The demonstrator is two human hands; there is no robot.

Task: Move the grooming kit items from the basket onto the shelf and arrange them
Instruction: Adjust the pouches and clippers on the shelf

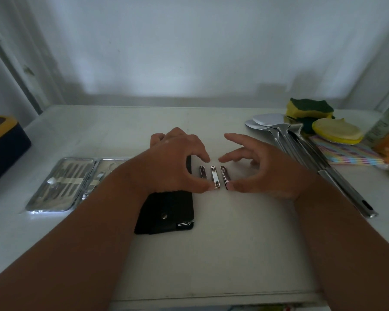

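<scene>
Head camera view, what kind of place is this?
Probably a household storage shelf against a white wall: sponges, metal spoons and an open grooming kit lie on it.

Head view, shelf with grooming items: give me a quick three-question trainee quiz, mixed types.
1. How many nail clippers lie in a row between the left hand and right hand?
2. True or false: the silver manicure case lies closed.
3. What lies directly left of the clippers? A) black pouch B) sponge C) ladles

Key: 1) three. 2) false, it lies open with its tools showing. 3) A.
</scene>
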